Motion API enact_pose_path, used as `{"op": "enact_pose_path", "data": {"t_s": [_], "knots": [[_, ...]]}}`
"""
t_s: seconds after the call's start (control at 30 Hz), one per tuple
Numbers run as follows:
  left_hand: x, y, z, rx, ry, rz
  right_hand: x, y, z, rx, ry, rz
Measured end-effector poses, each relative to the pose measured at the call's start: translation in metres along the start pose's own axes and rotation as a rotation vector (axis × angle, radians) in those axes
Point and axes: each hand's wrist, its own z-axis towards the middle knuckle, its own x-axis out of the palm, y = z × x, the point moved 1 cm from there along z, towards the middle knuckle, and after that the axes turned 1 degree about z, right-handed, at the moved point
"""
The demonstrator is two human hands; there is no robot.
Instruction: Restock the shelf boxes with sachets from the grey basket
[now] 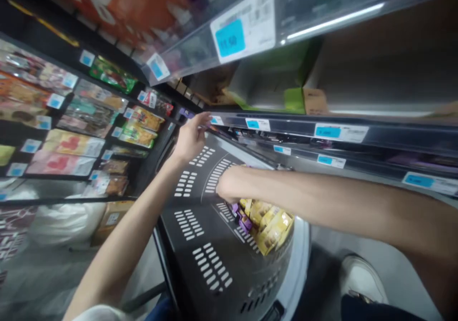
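From 1 to 3 o'clock runs a dark shelf (388, 131) with blue-and-white labels (257, 124), and toward 6 o'clock stands a dark grey, slotted plastic basket (246, 278). The left hand (191, 137), toward 10 o'clock, has loosely bent fingers near the shelf edge, the right hand (232, 183) dips into the basket below centre, its fingers hidden, and I cannot tell whether either grip has hold of anything. Inside, at 5 o'clock, lie shiny yellow film packets (274, 228), then smaller purple packets (244, 222) toward 6, probably light, soft and slippery, best pinched by a sealed edge.
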Motion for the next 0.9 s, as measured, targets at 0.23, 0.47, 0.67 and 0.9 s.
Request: {"op": "enact_pose_path", "data": {"t_s": [0.23,0.47,0.67,0.9], "knots": [[0.017,0.015,-0.096,0.134,0.159,0.282,-0.013,-0.018,-0.005,0.214,0.149,-0.247],[0.105,0.046,-0.152,0.057,0.798,0.239,-0.017,-0.032,-0.005,0.287,0.068,-0.139],[0.147,0.031,-0.180,0.023,1.057,0.111,-0.023,-0.034,-0.013,0.247,0.088,-0.212],[0.162,0.030,-0.193,-0.220,0.971,-0.106,-0.023,-0.038,-0.019,0.254,0.079,-0.168]]}}
